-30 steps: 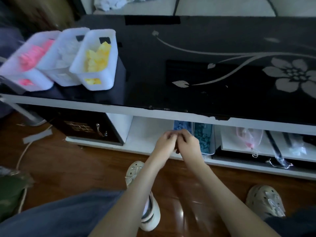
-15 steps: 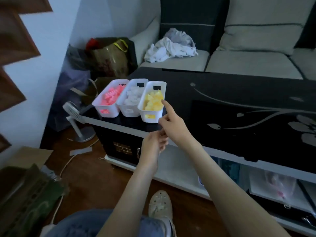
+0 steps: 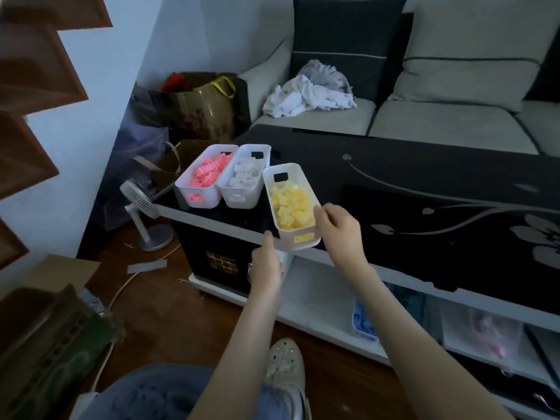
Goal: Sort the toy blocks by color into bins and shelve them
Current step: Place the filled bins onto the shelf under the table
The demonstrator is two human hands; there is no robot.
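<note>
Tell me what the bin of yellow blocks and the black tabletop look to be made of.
Yellow-block bin: looks like thin white plastic with a matt finish, going by its rounded moulded rim and cut-out handle slots. Tabletop: black and glossy, probably glass or lacquered board. It shows pale reflections and carries a printed grey flower pattern.

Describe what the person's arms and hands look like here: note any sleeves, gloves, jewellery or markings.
Both the left arm and the right arm are bare as far as the frame's lower edge; no sleeve shows. The left hand and the right hand wear no gloves. No watch, bracelet or ring shows, and no markings can be made out in the dim light.
</note>
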